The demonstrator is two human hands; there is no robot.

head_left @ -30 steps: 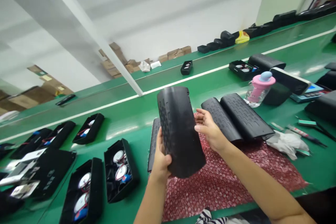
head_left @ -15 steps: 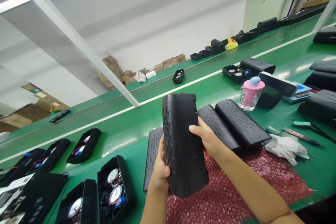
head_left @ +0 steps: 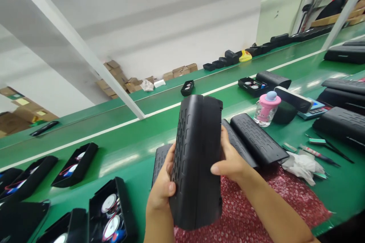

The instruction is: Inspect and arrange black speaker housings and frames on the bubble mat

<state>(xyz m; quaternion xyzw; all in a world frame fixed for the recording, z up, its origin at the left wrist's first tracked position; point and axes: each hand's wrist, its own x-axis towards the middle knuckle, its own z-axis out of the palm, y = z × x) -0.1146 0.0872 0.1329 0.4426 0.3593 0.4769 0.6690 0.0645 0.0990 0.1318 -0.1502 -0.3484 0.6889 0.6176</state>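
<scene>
A black plastic speaker housing (head_left: pixel 198 163) with rows of oblong slots is held up between my hands, its long side roughly upright. My left hand (head_left: pixel 162 186) grips the slotted left side, thumb on the front. On the right, my right hand (head_left: pixel 230 159) wraps round the edge with its thumb lying on the smooth face. Below spreads red bubble wrap (head_left: pixel 245 212). Slotted black covers (head_left: pixel 256 136) lie just beyond my right hand, and another cover (head_left: pixel 160 161) is partly hidden behind my left hand.
Open black housings (head_left: pixel 110 212) with white speakers and wires stand on the left. A clear bottle with a pink lid (head_left: pixel 267 108), crumpled white tissue (head_left: pixel 303 165), tweezers (head_left: pixel 332 146) and a blue calculator (head_left: pixel 313 110) are on the right. A white post (head_left: pixel 125 98) rises at the belt.
The housing has turned and tilted slightly in my hands. My right hand has slid lower along its edge. The camera view has shifted a little.
</scene>
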